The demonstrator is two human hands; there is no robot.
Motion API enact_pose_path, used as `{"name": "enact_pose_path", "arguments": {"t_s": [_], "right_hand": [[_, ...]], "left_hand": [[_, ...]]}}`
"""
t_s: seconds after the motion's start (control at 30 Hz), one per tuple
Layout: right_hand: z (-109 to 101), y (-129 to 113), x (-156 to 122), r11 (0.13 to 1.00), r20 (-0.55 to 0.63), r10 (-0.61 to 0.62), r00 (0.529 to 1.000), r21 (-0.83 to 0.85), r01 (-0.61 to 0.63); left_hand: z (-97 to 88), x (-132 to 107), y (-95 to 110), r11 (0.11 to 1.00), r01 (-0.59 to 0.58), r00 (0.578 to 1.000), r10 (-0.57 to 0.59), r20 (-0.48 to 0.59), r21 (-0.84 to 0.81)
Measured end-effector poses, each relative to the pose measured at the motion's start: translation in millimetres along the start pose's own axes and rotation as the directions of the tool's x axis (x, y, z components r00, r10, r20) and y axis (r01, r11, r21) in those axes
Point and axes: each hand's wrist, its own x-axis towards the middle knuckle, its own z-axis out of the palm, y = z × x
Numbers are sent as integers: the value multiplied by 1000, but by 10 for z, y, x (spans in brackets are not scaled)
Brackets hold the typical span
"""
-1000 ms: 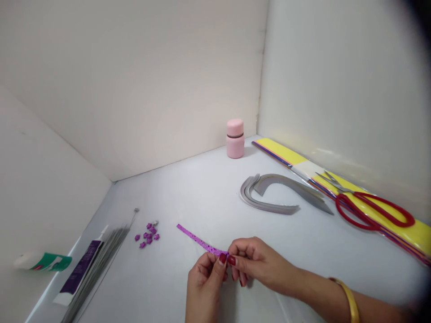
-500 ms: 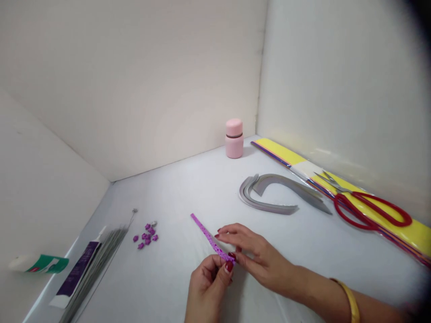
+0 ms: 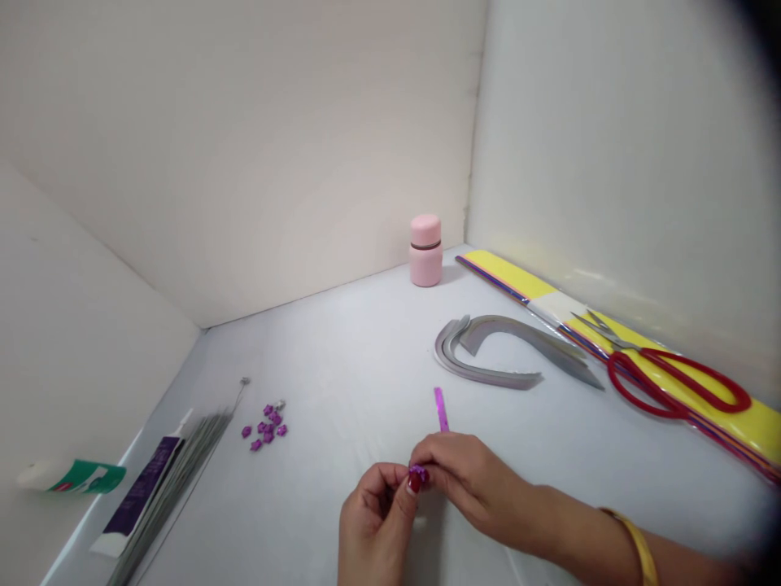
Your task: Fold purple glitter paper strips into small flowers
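Between my two hands is a shiny purple paper strip, its free end sticking up past my right fingers. My left hand pinches the small folded end of the strip between thumb and finger. My right hand is closed on the same strip from the right, fingertips meeting the left thumb. Part of the strip is hidden behind the right fingers. Off to the left lie several small purple folded paper stars in a loose cluster, with a silver one beside them.
On the left are a bundle of thin wires, a purple-and-white glue tube and a green-and-white tube. Curved silver paper strips lie ahead. Red-handled scissors rest on yellow packaged sheets; a pink jar stands at the back.
The strip's free end has swung from pointing left to pointing up and away. My right fingers have closed in over the strip, and both hands now meet at its folded end.
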Motion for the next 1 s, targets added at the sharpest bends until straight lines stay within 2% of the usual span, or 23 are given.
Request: {"name": "enact_pose_path", "arguments": {"t_s": [0.1,0.3,0.53,0.67,0.8,0.87,1.0], "right_hand": [[36,3,-16,985,33,104,994,136,-108],[71,-21,-3,914,62,198,978,349,-207],[72,-60,23,803,106,293,950,512,-305],[84,-53,39,743,114,347,931,572,-347],[98,-41,56,673,139,383,913,636,-378],[111,-34,55,651,134,419,898,645,-400],[129,-17,46,648,121,453,883,635,-420]], "left_hand": [[25,-15,-8,999,-25,1000,25,12,-31],[32,-14,-28,998,-47,998,49,51,-46],[21,-11,-42,996,-86,996,86,-12,-16],[14,0,-71,995,-94,988,92,-123,-14],[2,5,-40,978,-199,976,203,-81,66],[2,9,-17,984,-167,981,172,-94,59],[6,31,-4,998,-20,992,12,-123,-62]]}}
